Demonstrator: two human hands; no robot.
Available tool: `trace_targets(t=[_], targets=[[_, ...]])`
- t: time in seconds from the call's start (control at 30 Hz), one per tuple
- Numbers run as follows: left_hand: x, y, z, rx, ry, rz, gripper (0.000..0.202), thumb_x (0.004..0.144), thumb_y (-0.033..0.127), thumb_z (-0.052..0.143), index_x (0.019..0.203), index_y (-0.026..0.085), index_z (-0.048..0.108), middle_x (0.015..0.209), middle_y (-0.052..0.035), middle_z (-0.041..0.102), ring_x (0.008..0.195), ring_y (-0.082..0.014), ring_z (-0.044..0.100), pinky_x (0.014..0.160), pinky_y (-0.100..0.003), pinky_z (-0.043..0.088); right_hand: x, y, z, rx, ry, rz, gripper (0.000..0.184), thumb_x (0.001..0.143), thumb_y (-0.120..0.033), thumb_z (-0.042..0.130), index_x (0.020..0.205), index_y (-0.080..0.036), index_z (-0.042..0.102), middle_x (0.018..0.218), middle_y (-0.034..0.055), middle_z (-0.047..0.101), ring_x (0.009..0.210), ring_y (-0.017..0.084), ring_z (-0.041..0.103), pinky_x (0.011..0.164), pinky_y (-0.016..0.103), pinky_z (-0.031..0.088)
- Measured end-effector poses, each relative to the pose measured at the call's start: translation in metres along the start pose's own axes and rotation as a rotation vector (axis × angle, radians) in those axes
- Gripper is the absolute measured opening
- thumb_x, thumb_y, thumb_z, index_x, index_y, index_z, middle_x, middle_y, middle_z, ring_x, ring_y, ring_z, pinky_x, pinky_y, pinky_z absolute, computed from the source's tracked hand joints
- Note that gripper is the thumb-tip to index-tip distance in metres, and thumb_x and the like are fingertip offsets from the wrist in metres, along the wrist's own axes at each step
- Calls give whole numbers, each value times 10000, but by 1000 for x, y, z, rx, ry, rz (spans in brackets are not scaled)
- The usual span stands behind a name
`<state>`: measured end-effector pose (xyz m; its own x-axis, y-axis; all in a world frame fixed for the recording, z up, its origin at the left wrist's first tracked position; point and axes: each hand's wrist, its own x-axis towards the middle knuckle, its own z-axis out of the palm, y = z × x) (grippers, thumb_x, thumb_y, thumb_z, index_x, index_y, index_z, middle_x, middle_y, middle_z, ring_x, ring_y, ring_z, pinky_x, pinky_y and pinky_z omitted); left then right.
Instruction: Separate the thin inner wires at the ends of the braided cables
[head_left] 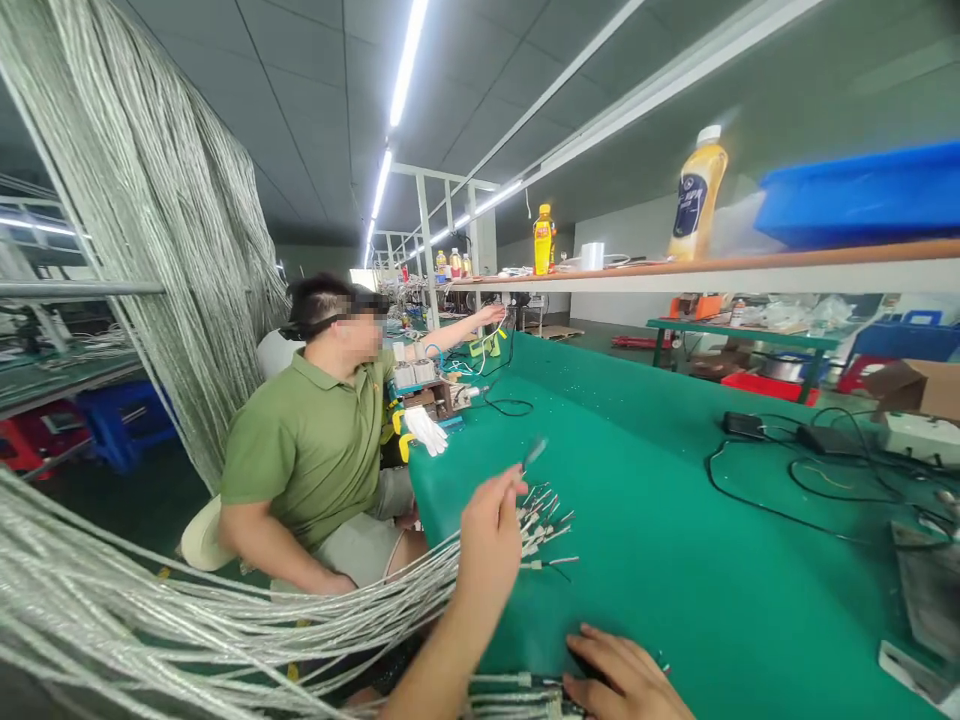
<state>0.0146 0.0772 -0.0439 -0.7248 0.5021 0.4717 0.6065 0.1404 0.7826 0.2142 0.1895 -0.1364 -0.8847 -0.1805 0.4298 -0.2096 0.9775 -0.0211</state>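
two hands here. left hand (491,525) pinches one thin, blurry dark-tipped strand (535,451) above the flat green table (637,480). right hand (626,680) is palm down, can't tell if it's gripping anything. two bunches of silvery braided cables: fanned bunch (546,530) beside the left wrist, lower bunch (525,682) by the right fingertips. green surface runs right to two black boxy adapters (744,426). one white glove (426,430) at the left edge.

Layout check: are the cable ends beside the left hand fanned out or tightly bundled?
Fanned out: the cable ends splay over the green tabletop, gaps showing between the tips.
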Motion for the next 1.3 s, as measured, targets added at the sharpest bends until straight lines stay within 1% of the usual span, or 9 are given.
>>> trace_targets(t=[0.07,0.13,0.27,0.37,0.47,0.63,0.83,1.07,1.3], targets=[[15,-7,-8,80,-8,-63,543,871,274,530,1384,111,462,1435,-184,456,1370,-333,382,1155,-528,292,3,-10,-10,48,-36,74,244,935,-334,607,1152,-269,697,1242,97,655,1126,321,625,905,407,568],[3,-16,-17,159,0,-70,648,874,279,532,1465,105,331,1526,-180,314,1435,-331,257,1192,-542,213,3,-19,-19,128,-69,181,274,952,-313,570,1206,-272,665,1306,93,613,1184,320,582,966,450,524],[-73,-24,-36,272,-158,24,338,974,333,381,1282,302,519,1365,-18,499,1304,-171,422,1145,-372,344,-1,-26,-27,281,-83,309,293,992,-282,482,1251,-328,612,1347,36,568,1257,265,498,1050,445,435],[-125,-30,-43,307,-336,-78,276,972,383,396,1173,321,574,1269,-15,534,1226,-181,457,1076,-377,403,-2,-25,-29,340,-86,350,256,1007,-268,449,1171,-312,641,1276,38,583,1209,244,499,1009,411,440],[-147,-39,-39,329,-390,-156,305,969,416,386,1212,339,554,1315,-24,487,1264,-218,404,1081,-429,386,-1,-26,-34,367,-84,368,229,1009,-255,444,1121,-298,639,1208,44,587,1153,239,504,964,406,437],[-137,-33,-28,344,-436,-175,305,981,416,332,1167,367,569,1212,-22,526,1167,-237,443,990,-454,409,2,-28,-38,423,-28,391,192,1001,-216,435,1025,-260,620,1123,51,581,1095,232,502,937,408,421],[-120,-18,-24,273,-487,-142,291,996,323,266,962,254,546,999,-28,532,970,-204,487,860,-392,421,1,-28,-35,444,-13,422,167,991,-210,445,1000,-261,604,1130,44,561,1100,233,491,938,410,407],[-125,6,-3,75,-520,-80,271,1012,326,223,1040,278,488,1061,-17,517,995,-160,514,854,-332,437,5,-30,-35,695,217,580,139,992,-280,487,979,-254,623,1025,28,608,961,193,568,827,324,455],[-135,-21,18,79,-552,81,386,994,266,295,1342,373,425,1300,15,573,1185,-152,542,1001,-317,460,9,-34,-27,944,270,728,272,990,-350,511,819,-211,669,844,20,654,792,172,612,729,284,462]])
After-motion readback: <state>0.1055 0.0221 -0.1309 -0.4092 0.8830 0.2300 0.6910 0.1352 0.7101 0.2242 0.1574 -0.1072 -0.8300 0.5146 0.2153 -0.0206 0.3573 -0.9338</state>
